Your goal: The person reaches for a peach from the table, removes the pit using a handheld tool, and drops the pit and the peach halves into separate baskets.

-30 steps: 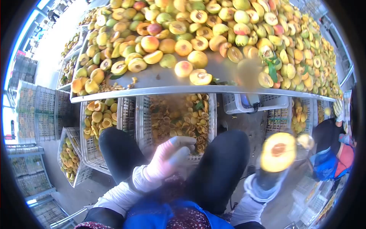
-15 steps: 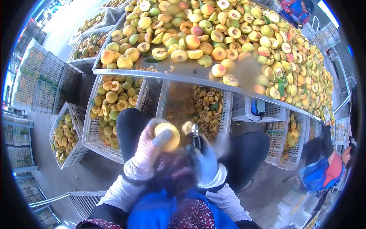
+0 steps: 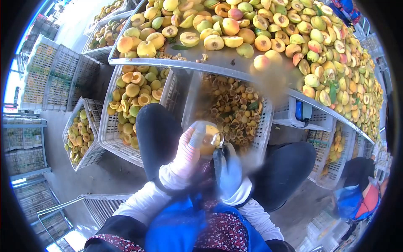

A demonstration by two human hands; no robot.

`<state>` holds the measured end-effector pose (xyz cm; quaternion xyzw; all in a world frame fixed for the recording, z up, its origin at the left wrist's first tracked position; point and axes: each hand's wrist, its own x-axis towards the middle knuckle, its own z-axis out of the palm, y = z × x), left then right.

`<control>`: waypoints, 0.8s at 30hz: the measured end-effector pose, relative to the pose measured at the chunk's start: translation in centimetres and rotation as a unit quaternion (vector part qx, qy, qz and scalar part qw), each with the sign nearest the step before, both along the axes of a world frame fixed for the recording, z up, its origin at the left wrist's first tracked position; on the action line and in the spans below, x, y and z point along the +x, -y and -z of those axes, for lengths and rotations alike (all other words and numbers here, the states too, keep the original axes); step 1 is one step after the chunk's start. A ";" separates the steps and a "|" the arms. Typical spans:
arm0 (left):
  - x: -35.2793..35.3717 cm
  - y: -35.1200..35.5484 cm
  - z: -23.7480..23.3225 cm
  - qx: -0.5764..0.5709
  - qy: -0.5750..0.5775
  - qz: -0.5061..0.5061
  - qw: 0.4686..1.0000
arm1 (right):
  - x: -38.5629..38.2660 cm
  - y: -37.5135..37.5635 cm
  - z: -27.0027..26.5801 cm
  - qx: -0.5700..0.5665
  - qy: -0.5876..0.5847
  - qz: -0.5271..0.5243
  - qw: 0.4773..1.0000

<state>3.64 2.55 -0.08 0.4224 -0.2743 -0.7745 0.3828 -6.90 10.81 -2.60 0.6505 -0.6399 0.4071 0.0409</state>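
Note:
My left hand (image 3: 191, 145), in a pale glove, is closed round a yellow-orange fruit half (image 3: 206, 145) above my lap. Against the fruit's right side is the shiny metal tip of a small pitting tool (image 3: 218, 140). The tool's dark handle lies in my right hand (image 3: 230, 170), which wears a bluish glove and has its fingers wrapped round it. Beyond my hands, a crate (image 3: 263, 138) holds brown pits and scraps. Left of it, another crate (image 3: 110, 140) holds fruit halves.
A metal-edged table (image 3: 176, 64) heaped with halved fruit spans the view ahead. A smaller fruit crate (image 3: 97, 155) is on the floor at left, stacked crates (image 3: 54, 80) behind it. A co-worker in blue (image 3: 348, 201) sits at far right. A blurry smudge covers part of the table edge.
The metal tip has moved from beside the fruit onto it, and the pale bit at the tip is no longer seen. The camera view has shifted, so the table appears higher.

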 end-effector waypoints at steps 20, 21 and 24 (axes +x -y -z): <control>-2.3 -0.6 1.8 -0.055 0.132 0.077 0.987 | -0.7 -2.8 2.0 0.236 0.350 -0.067 0.904; -2.1 -0.3 1.9 -0.042 0.138 0.100 0.985 | -0.4 -3.6 3.2 0.259 0.348 -0.064 0.899; -2.0 -0.2 2.2 -0.047 0.164 0.122 0.978 | 0.1 -4.0 4.7 0.255 0.358 -0.050 0.897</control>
